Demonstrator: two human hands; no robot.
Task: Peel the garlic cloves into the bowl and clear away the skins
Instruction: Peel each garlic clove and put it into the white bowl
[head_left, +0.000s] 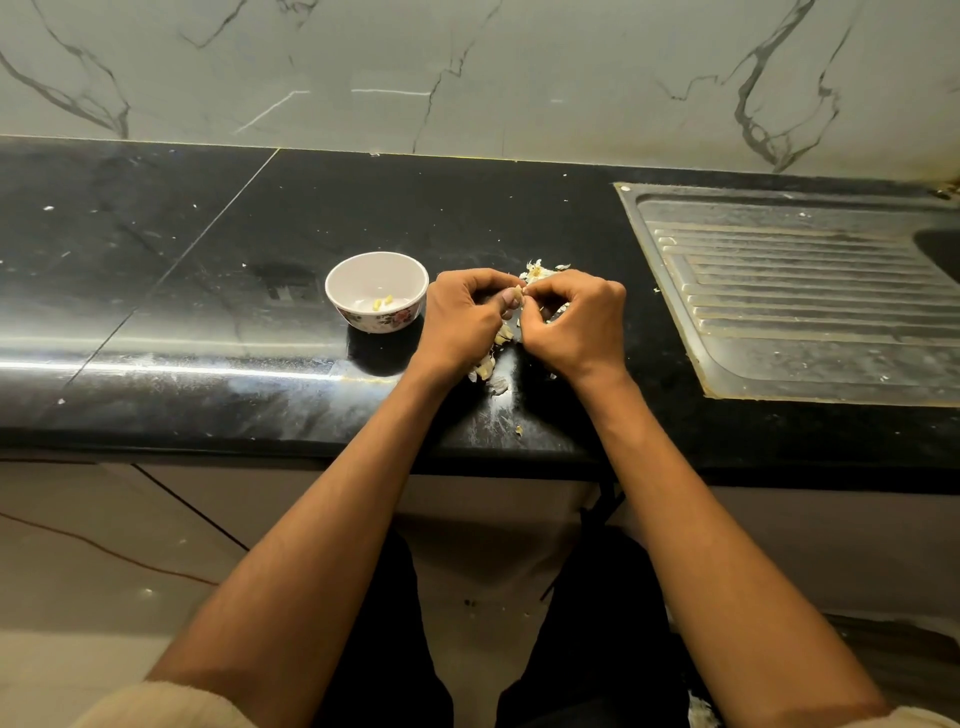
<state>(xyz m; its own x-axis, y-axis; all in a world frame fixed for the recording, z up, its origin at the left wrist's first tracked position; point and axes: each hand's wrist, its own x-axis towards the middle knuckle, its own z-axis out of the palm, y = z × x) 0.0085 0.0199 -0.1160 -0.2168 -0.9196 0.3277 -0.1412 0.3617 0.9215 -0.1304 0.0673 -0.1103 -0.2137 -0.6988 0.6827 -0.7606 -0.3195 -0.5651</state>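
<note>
Head view shows the peeling step under way: the left hand and right hand are drawn together just right of the floral bowl, fingers of both curled inward and pinching a single garlic clove between the thumbs, which sits at the point where the 2 hands meet. The clove is mostly hidden by the fingers, so how much skin is left on it cannot be told. In the bowl lie a few peeled cloves, about 2 or 3, so the job looks early to midway. More unpeeled cloves and loose skins lie on the black countertop below the hands, nearer the counter's front edge than the bowl, and a small heap of papery skins shows just beyond the hands, right of the bowl. The next move probably calls for stripping the last skin off with the thumbnails, then carrying the bare clove a short way left to drop it in the bowl. The skins remain to be gathered. A steel sink drainboard lies well right of the bowl.
</note>
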